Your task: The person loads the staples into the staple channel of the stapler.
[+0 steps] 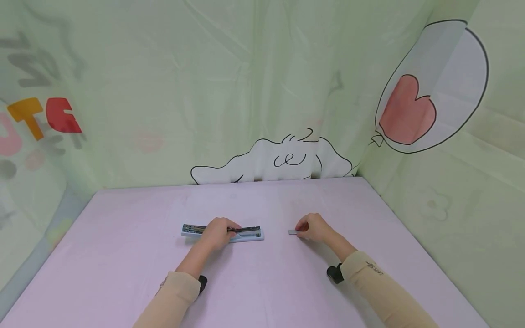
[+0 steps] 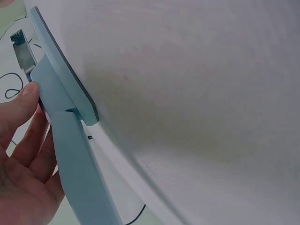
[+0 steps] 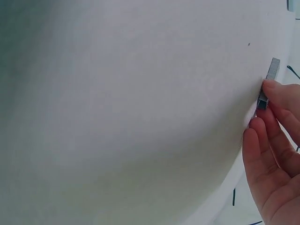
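A light blue stapler (image 1: 248,238) lies across the table, its top swung wide so the metal staple channel shows. My left hand (image 1: 216,233) grips it around the middle. In the left wrist view, the thumb presses the near side of the stapler (image 2: 82,159), with the other fingers behind it. To the right of the stapler, apart from it, my right hand (image 1: 316,228) pinches a short silver strip of staples (image 1: 292,232). The right wrist view shows this staple strip (image 3: 272,70) between thumb and fingertips, one end sticking out past the thumb.
A pale pink-white tabletop (image 1: 102,255) spreads under both hands. Behind it and at the sides hang light green curtains (image 1: 172,91) with printed drawings, among them a balloon with a heart (image 1: 410,109). Black wrist devices (image 1: 335,274) sit at the sleeve cuffs.
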The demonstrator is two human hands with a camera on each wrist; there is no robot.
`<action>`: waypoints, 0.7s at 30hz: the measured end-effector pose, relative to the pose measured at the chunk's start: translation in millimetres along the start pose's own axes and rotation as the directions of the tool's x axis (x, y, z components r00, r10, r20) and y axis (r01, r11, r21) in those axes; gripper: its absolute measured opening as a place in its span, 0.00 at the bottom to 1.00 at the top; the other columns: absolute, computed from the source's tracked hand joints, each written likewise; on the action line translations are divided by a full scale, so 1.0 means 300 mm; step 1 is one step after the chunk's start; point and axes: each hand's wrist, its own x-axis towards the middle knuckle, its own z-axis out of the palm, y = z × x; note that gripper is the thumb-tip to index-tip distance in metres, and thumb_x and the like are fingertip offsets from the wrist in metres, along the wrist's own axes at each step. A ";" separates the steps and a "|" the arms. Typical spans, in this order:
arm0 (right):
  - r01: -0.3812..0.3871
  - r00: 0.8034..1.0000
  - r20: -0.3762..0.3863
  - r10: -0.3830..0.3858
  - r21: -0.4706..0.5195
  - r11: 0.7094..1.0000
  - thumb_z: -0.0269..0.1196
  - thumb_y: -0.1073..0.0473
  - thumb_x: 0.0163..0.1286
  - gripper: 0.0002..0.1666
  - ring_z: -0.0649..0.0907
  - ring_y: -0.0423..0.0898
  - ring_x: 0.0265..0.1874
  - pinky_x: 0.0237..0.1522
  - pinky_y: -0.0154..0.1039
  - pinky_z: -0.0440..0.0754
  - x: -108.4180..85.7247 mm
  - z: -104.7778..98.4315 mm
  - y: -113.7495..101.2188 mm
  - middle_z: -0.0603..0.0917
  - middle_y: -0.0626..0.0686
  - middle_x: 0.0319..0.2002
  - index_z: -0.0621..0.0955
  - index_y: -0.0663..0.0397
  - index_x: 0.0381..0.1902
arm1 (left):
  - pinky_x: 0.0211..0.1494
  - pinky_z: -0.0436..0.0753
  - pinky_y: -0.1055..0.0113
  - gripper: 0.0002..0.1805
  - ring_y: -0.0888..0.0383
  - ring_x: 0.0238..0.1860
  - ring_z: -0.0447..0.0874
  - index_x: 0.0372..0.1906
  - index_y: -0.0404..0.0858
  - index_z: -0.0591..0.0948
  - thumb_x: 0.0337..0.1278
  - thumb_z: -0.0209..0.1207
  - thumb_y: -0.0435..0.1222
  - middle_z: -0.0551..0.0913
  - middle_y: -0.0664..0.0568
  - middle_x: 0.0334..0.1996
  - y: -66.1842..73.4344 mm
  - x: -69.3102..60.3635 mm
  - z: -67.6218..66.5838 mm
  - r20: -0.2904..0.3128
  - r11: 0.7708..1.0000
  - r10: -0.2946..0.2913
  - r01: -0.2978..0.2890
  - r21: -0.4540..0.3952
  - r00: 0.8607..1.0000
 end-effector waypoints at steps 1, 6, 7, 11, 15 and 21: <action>0.002 1.000 -0.002 -0.002 -0.001 1.000 0.67 0.70 0.52 0.04 0.74 0.41 0.24 0.26 0.33 0.74 0.000 0.001 0.001 0.78 0.48 0.23 0.83 0.61 0.27 | 0.55 0.72 0.53 0.12 0.48 0.53 0.75 0.43 0.42 0.84 0.53 0.60 0.30 0.81 0.47 0.46 0.001 -0.001 0.000 -0.001 1.000 -0.002 0.002 -0.004 1.000; -0.006 1.000 -0.004 0.006 -0.003 1.000 0.67 0.69 0.52 0.03 0.74 0.42 0.24 0.25 0.33 0.75 0.000 0.005 0.005 0.77 0.48 0.23 0.83 0.60 0.27 | 0.56 0.71 0.53 0.12 0.47 0.54 0.75 0.43 0.42 0.84 0.53 0.60 0.30 0.82 0.47 0.46 0.002 -0.002 0.004 -0.008 1.000 -0.013 0.013 -0.011 1.000; -0.010 1.000 -0.004 0.010 -0.004 1.000 0.67 0.69 0.52 0.03 0.74 0.42 0.24 0.25 0.32 0.75 0.000 0.006 0.007 0.77 0.48 0.23 0.83 0.60 0.27 | 0.56 0.71 0.53 0.12 0.47 0.54 0.75 0.43 0.42 0.84 0.53 0.60 0.30 0.82 0.48 0.46 0.003 -0.002 0.005 -0.009 1.000 -0.018 0.018 -0.014 1.000; 0.005 1.000 -0.009 -0.005 -0.007 1.000 0.67 0.69 0.52 0.03 0.73 0.42 0.25 0.26 0.33 0.74 0.001 0.006 0.011 0.77 0.48 0.23 0.82 0.60 0.27 | 0.56 0.71 0.53 0.12 0.47 0.53 0.75 0.43 0.42 0.84 0.53 0.60 0.29 0.82 0.48 0.46 0.003 0.000 0.009 -0.009 1.000 -0.021 0.021 -0.012 1.000; 0.028 0.999 -0.016 -0.028 -0.006 1.000 0.66 0.69 0.52 0.04 0.73 0.42 0.25 0.27 0.34 0.73 0.000 0.003 0.011 0.77 0.48 0.23 0.81 0.61 0.27 | 0.56 0.71 0.53 0.12 0.47 0.53 0.75 0.43 0.41 0.84 0.53 0.60 0.29 0.82 0.47 0.46 0.004 0.000 0.009 -0.013 1.000 -0.017 0.017 -0.012 1.000; 0.066 0.997 -0.028 -0.066 -0.004 0.998 0.65 0.69 0.52 0.05 0.74 0.42 0.24 0.25 0.33 0.74 0.001 0.001 0.004 0.77 0.48 0.24 0.81 0.62 0.29 | 0.56 0.72 0.53 0.12 0.47 0.53 0.75 0.43 0.41 0.84 0.53 0.60 0.29 0.82 0.48 0.45 0.006 -0.002 0.007 -0.021 1.000 -0.020 0.020 -0.012 1.000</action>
